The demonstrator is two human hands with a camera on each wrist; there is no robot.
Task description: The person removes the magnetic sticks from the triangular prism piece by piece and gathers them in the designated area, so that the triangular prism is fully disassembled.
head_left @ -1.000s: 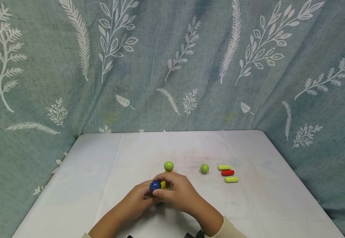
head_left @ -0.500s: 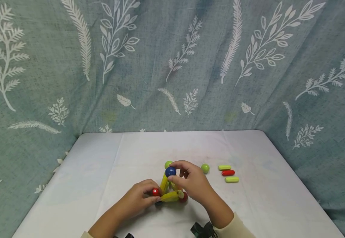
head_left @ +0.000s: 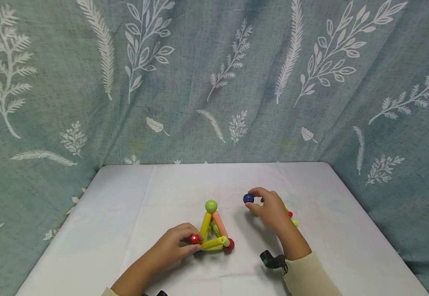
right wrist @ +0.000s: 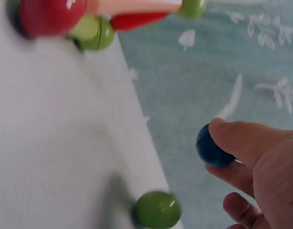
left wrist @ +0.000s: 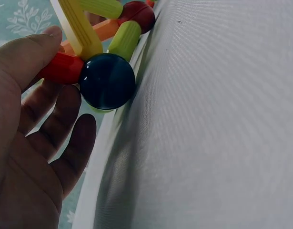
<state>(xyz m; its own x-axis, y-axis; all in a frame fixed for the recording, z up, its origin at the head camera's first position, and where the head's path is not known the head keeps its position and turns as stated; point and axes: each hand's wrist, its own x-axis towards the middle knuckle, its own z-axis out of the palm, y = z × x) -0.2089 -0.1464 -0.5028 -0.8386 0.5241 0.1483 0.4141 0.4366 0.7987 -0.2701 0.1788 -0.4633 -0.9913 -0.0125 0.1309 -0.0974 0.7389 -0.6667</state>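
Observation:
My left hand (head_left: 173,246) pinches a red stick (left wrist: 63,68), which joins a dark blue ball (left wrist: 107,81) at the near left corner of a ball-and-stick frame. The frame has yellow sticks (head_left: 212,243), a salmon stick (head_left: 219,224), lime sticks (left wrist: 126,39), a dark red ball (head_left: 229,246) at its near right and a green ball (head_left: 211,206) at its far end. Off to the right, my right hand (head_left: 273,209) holds another blue ball (head_left: 249,198) between thumb and fingers, raised above the table. A loose green ball (right wrist: 157,210) shows below this hand in the right wrist view.
Behind the right hand, a red stick (head_left: 290,214) and lime sticks (head_left: 295,222) lie partly hidden on the white table (head_left: 144,205). A leaf-patterned blue-green cloth (head_left: 214,82) rises around the table's back and sides.
My right hand has carried the blue ball away from the frame, to the right and farther back, now covering the loose green ball. My left hand keeps its hold on the red stick.

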